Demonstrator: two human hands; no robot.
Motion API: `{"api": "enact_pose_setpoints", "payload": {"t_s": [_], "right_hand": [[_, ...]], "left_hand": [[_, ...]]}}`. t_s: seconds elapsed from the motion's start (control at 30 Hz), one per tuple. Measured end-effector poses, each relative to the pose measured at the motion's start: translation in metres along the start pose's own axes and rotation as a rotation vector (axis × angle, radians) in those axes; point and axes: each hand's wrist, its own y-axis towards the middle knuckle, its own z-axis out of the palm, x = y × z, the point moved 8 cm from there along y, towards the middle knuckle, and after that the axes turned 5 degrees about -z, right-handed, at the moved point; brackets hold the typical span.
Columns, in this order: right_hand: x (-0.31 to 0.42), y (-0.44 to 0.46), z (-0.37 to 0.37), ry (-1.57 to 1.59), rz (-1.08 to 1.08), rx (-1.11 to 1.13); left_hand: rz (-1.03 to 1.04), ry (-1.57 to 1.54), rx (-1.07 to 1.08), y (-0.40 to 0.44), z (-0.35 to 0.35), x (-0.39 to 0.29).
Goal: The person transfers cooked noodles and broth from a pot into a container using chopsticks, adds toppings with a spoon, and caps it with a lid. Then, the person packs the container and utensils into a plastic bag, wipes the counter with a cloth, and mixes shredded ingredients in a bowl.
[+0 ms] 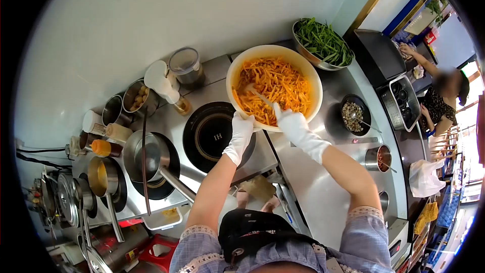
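Note:
A large cream-coloured bowl [317,77] holds orange shredded strips [278,83] mixed with darker bits. My left hand [240,136], in a white glove, grips the near-left rim of this bowl. In my right hand [300,129], also gloved in white, is the handle of a pale spoon or spatula [261,96]. Its head dips into the strips on the left side of the bowl, so its exact shape is partly buried. Just left of the bowl lies a round black induction plate [216,136].
Left: a steel saucepan [146,155], a smaller pan [102,176], bottles and containers. Behind right stands a bowl of green stalks [323,43]. Further right are a black bowl [355,115] with chopped bits and a steel pot [378,157]. Another person [440,101] is beyond the counter.

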Motion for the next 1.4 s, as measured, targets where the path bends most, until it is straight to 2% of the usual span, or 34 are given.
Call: {"api": "enact_pose_setpoints", "payload": {"t_s": [0.23, 0.3, 0.37, 0.4, 0.57, 0.63, 0.67, 0.77, 0.9, 0.97, 1.07, 1.2, 1.33, 1.4], "right_hand": [[-0.042, -0.065, -0.065, -0.041, 0.078, 0.063], [-0.040, -0.076, -0.084, -0.035, 0.089, 0.052], [-0.016, -0.085, -0.093, -0.072, 0.002, 0.100], [-0.006, -0.084, -0.080, 0.011, 0.002, 0.168], [0.019, -0.016, -0.028, 0.266, 0.147, 0.193], [0.020, 0.017, -0.001, 0.223, 0.205, 0.166], [0.012, 0.028, -0.003, 0.181, 0.264, 0.148], [-0.021, 0.030, 0.005, 0.362, 0.373, 0.183], [-0.014, 0.019, 0.002, 0.478, 0.359, 0.189], [-0.004, 0.006, -0.005, 0.458, 0.300, 0.129], [0.014, -0.028, -0.017, 0.114, 0.057, 0.087], [-0.015, -0.053, -0.029, -0.049, 0.056, 0.083], [-0.035, -0.051, -0.075, -0.007, 0.147, -0.031], [-0.029, -0.034, -0.072, 0.024, 0.159, -0.059]], "left_hand": [[0.017, -0.015, -0.016, 0.002, -0.003, 0.005], [0.033, -0.025, 0.019, 0.002, -0.001, 0.004], [0.023, -0.027, 0.011, 0.001, -0.001, 0.003], [0.013, -0.028, 0.002, 0.000, -0.001, 0.003], [0.002, -0.035, 0.009, 0.004, -0.001, 0.007], [0.007, -0.053, 0.013, 0.005, -0.002, 0.008], [0.016, -0.045, 0.009, 0.004, -0.002, 0.007], [0.031, -0.063, 0.033, 0.003, -0.002, 0.004], [0.001, -0.049, 0.022, 0.007, -0.003, 0.007], [0.017, -0.067, 0.040, 0.005, -0.003, 0.004], [-0.013, -0.013, 0.037, 0.005, -0.004, 0.007], [0.001, -0.042, 0.047, 0.001, -0.002, 0.004], [0.003, -0.059, 0.050, 0.001, -0.002, 0.004], [0.009, -0.054, 0.062, 0.001, -0.002, 0.003]]}}
